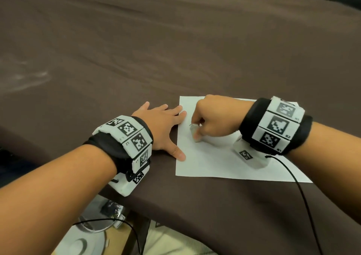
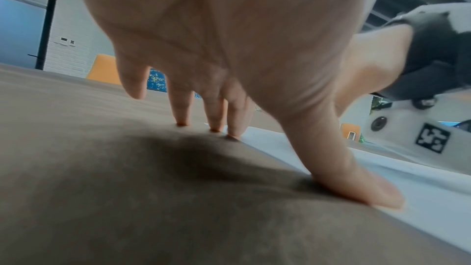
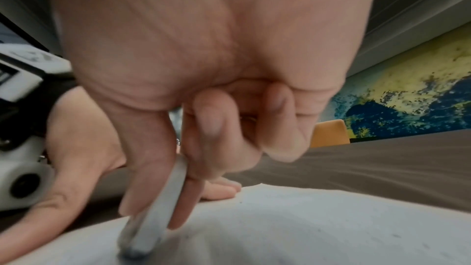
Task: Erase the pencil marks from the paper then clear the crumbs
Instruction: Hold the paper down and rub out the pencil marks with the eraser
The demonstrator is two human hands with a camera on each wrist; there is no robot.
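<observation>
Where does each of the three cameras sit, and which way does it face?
Head: worn on the head, looking forward and down at the paper, both forearms and hands.
Left wrist: under the wrist, along the left hand, fingers spread on the table.
Right wrist: along the right hand pinching the eraser onto the paper.
Shared: both wrist views show the other wrist's band; all show the paper.

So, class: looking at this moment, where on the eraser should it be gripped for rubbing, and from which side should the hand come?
Grip the eraser on its two flat sides, partway up, coming from above, as the right hand does with thumb opposite fingers. It is a thin white slab standing tilted, its grey-smudged tip on the paper, so that tip probably needs to stay free.
</observation>
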